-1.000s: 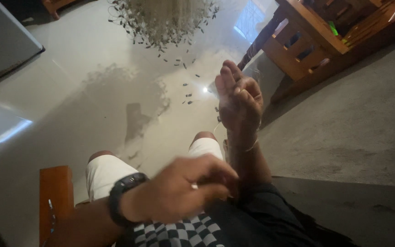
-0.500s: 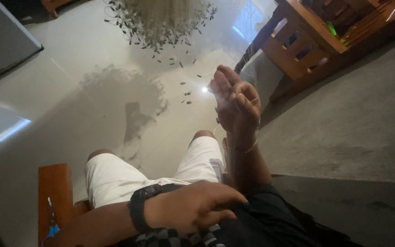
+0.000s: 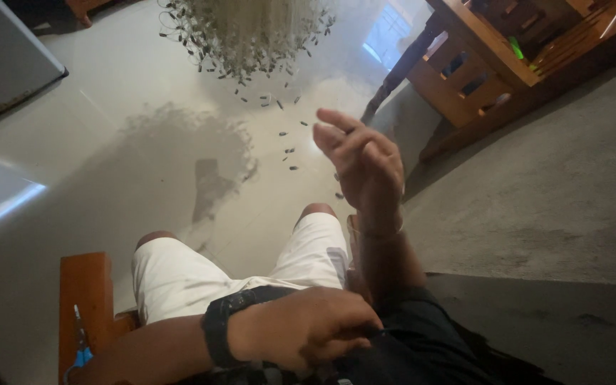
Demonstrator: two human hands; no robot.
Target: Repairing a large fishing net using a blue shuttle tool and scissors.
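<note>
Right hand (image 3: 365,167): raised, fingers half-curled; contents, if any, not discernible. Left hand (image 3: 308,329): low, near, loosely closed against dark cloth (image 3: 422,349) on lap. Pile of pale sticks and dark seeds (image 3: 247,32): on floor (image 3: 108,121), far and left of right hand, well apart.

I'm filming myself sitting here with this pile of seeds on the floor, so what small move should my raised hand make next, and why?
Probably lower the right hand toward the lap, where the left hand rests closed against the dark cloth. The right hand is lifted with fingers loosely open and nothing visible in them, while small dark seeds lie scattered on the glossy floor ahead near the pale pile.
</note>
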